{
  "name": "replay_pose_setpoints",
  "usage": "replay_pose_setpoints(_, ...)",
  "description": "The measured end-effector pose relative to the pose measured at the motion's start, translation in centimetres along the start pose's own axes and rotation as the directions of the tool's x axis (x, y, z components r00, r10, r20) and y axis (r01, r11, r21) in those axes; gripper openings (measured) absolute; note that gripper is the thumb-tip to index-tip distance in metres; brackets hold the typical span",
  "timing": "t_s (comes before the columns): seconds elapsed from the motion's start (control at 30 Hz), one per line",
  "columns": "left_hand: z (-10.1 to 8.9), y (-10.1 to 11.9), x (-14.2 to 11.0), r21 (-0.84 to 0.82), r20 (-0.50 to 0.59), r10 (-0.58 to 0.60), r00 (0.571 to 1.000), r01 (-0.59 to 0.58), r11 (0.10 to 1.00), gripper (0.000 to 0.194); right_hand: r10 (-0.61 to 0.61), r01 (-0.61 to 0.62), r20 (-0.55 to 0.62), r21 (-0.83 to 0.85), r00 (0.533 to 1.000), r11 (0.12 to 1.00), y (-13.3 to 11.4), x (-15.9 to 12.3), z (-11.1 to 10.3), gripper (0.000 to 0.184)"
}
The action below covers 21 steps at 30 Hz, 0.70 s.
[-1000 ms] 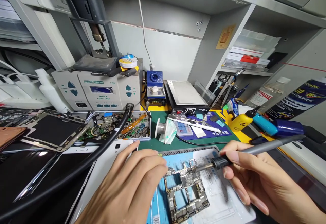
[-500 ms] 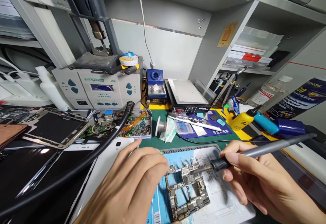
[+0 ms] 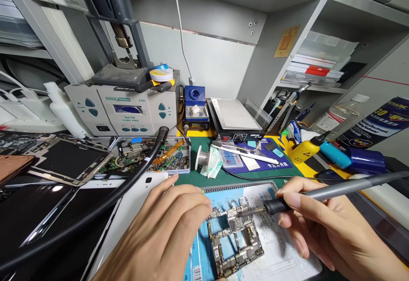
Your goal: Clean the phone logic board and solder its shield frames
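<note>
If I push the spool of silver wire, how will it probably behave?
The spool would probably roll, since it seems to lie on its round edges. The crumpled packet close beside it may hinder this. Its metallic wire might make the spool heavy for its size.

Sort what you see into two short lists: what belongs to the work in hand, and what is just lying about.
In the work, it seems:
soldering iron, in the right hand
circuit board, at the iron's tip
blue-and-white mat beneath it

Just lying about:
yellow bottle
white device
round tin
</note>
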<state>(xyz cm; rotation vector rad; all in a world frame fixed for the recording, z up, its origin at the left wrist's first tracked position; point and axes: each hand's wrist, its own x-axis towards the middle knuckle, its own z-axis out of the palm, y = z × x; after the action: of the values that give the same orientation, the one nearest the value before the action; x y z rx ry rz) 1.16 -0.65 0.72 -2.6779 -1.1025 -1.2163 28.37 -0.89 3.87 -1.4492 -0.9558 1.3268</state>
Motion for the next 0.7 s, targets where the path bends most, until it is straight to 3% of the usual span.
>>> replay_pose_setpoints(0.7, -0.04, -0.01, 0.02, 0.023, -0.016, 0.02, 1.0, -0.02, 1.0, 0.051, -0.005, 0.005, -0.041, 0.004, 0.999, 1.0, -0.35, -0.37, 0.76, 0.042)
